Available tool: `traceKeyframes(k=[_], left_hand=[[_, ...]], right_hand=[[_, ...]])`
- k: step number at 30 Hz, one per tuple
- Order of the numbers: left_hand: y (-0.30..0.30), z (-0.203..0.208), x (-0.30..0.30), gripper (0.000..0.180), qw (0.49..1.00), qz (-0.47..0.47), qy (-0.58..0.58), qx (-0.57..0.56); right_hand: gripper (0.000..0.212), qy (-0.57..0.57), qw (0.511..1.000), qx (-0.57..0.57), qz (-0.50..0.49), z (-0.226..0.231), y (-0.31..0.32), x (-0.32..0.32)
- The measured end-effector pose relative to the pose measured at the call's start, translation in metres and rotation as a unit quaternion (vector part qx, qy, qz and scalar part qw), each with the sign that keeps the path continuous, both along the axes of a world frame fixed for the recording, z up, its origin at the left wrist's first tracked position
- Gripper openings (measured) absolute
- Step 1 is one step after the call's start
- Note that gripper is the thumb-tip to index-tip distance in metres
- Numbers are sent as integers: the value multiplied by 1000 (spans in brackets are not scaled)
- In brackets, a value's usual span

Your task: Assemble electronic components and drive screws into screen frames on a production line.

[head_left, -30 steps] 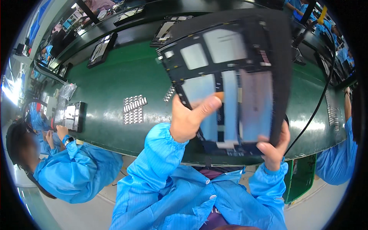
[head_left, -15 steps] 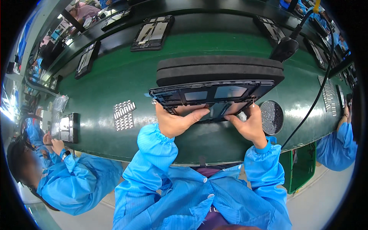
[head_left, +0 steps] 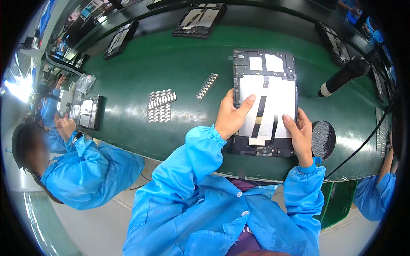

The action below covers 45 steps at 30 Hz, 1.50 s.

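An opened tablet point(head_left: 279, 91) faces up at me, its silver-white battery area, dark ribbon strips and black frame exposed. My left hand point(head_left: 230, 113) grips its left edge, with the thumb laid over the inner face. On the opposite edge my right hand point(head_left: 301, 134) holds it the same way, thumb near the lower right of the battery. Most of my fingers are hidden behind the tablet. Right beside my right hand is a round dish point(head_left: 323, 141) of tiny dark pieces. No foam shows behind the tablet in this view.
A black electric screwdriver point(head_left: 345, 77) hangs at the right. Left of my hands lie a short strip point(head_left: 207, 86) and sheets point(head_left: 159, 113) of small parts on the green bench point(head_left: 132, 85). More opened tablets point(head_left: 200, 21) line the back. A co-worker point(head_left: 81, 166) sits at the left.
The tablet has turned from a steep, nearly edge-on tilt to face me. The black foam block seen behind it is now out of sight. The short strip has come into view.
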State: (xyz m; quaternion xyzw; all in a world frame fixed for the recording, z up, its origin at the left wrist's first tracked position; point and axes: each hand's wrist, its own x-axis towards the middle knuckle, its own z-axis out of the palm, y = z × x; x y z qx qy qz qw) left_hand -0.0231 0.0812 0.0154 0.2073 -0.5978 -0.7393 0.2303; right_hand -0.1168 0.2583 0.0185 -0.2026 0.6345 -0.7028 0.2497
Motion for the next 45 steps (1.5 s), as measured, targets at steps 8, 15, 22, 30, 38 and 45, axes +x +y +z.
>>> traceKeyframes(k=[8,15,22,30,38,45], left_hand=[[-58,20,36,29,843,180,-194,-467],[-88,14,64,30,791,86,-346,-497],[-113,14,65,28,877,-62,-270,-392],[-112,30,63,35,825,-99,-336,-444],[-110,30,49,34,799,-101,-323,-497],[-113,38,43,32,823,-131,-357,-421]], right_hand=[[48,-38,998,43,-16,-1,10,-5],[45,-14,999,33,-31,-4,5,-6],[29,346,892,224,-189,25,23,-8],[51,385,864,83,-314,57,2,-53],[39,300,910,-3,-285,48,-7,-90],[21,271,907,40,-318,57,-6,-58]])
